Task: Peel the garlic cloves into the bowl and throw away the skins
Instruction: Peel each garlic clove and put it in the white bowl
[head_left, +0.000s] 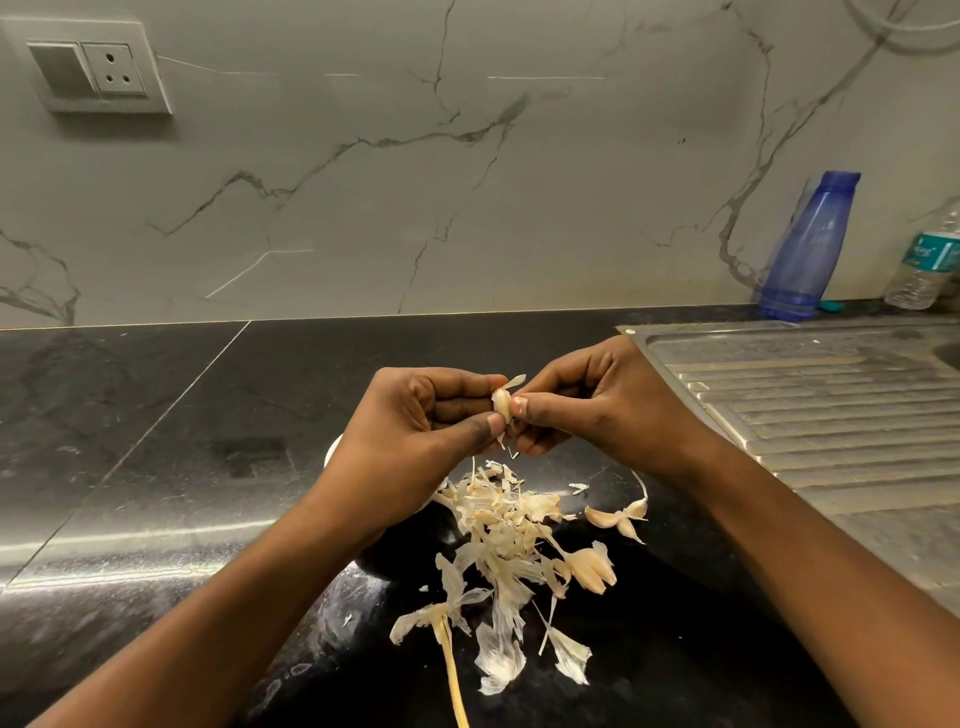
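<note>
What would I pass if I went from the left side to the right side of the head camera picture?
Switch and socket plate → left hand → garlic clove → right hand → blue bottle → clear water bottle.

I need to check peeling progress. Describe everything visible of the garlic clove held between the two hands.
The pale cream garlic clove is held roughly upright above the black stone counter. The left hand pinches it between thumb and curled fingers; the right hand pinches its right side with thumb and forefinger. A thin papery strip of skin sticks up from its top, leaning right, so peeling looks unfinished. Fingers hide its lower end.
</note>
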